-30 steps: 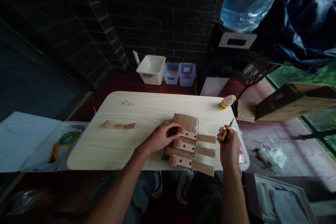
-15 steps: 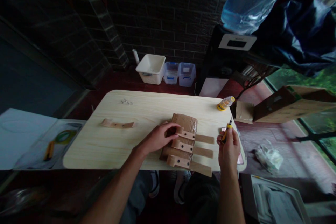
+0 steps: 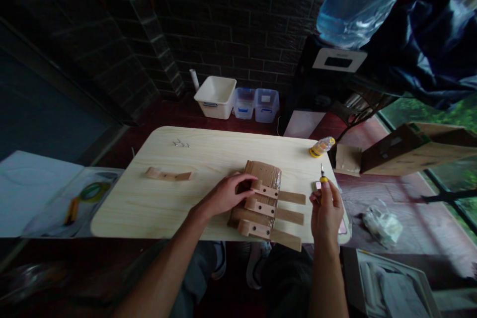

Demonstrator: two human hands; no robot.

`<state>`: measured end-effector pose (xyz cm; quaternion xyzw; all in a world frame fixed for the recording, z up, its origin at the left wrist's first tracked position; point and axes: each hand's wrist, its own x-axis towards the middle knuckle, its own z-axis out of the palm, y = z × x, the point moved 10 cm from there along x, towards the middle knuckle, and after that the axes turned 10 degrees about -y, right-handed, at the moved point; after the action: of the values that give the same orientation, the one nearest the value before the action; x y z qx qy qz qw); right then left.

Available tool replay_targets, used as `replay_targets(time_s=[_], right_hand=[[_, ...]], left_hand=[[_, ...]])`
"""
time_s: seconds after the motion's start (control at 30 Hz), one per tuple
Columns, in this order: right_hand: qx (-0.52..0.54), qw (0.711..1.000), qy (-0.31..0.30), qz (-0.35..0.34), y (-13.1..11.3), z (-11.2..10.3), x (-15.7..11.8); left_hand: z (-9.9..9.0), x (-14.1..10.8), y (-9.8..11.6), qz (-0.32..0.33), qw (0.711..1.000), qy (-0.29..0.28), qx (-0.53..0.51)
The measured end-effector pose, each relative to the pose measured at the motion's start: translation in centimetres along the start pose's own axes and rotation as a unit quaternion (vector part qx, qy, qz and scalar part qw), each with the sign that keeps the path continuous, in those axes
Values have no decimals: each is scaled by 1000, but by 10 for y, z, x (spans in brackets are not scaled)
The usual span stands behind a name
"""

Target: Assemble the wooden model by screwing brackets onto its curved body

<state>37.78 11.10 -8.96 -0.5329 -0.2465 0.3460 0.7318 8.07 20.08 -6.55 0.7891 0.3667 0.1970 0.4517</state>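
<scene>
My left hand [image 3: 229, 193] pinches the curved left end of the farthest wooden hook [image 3: 269, 192], thumb and fingers closed round it. That hook lies across a taped cardboard pad [image 3: 263, 169], as do a middle wooden hook [image 3: 276, 211] and a near wooden hook [image 3: 261, 229]. Each shows two dark round spots, screws or holes. In my right hand [image 3: 326, 211], raised over the table's right end, a yellow and black screwdriver [image 3: 323, 179] is gripped by its handle, tip pointing up and away. It is apart from the hooks.
On the table [image 3: 122, 203] lie another wooden hook [image 3: 168, 175] and several small screws [image 3: 181, 143]. A yellow case with a clear top [image 3: 322, 147] stands at the far right corner. Plastic bins [image 3: 216, 97] and a water dispenser [image 3: 309, 89] stand beyond the far edge.
The screwdriver has turned in my right hand; its tip has swung left and now points more directly away from me. My left hand keeps its hold on the farthest hook.
</scene>
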Motion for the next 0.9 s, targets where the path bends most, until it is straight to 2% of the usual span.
replay_targets(time_s=[0.2, 0.3, 0.4, 0.5, 0.57, 0.63, 0.73, 0.8, 0.9], right_hand=[[74, 997, -12, -5, -4, 1, 1], [62, 998, 3, -24, -11, -2, -2], [48, 998, -9, -44, -19, 2, -5], [-9, 997, -31, -67, -37, 15, -8], [-102, 990, -68, -74, -55, 33, -8], [-240, 957, -149, -60, -71, 65, -7], [-389, 868, -304, -60, -84, 120, -14], [-438, 820, -362, -67, -83, 142, -21], [-439, 804, -396, -64, -68, 155, -30]], left_hand=[[1, -1, -2, 4, 1000, 6, -1], [1, -2, 0, 8, 1000, 3, -16], [1, -3, 6, 21, 999, -4, -25], [1, -4, 10, 25, 1000, -3, -11], [0, -4, 9, 24, 1000, 2, -4], [0, -4, 6, 21, 1000, 5, 3], [0, -3, 0, 16, 1000, 3, 8], [0, -2, -3, 12, 1000, -2, 8], [0, -1, -4, 5, 1000, -6, 10]])
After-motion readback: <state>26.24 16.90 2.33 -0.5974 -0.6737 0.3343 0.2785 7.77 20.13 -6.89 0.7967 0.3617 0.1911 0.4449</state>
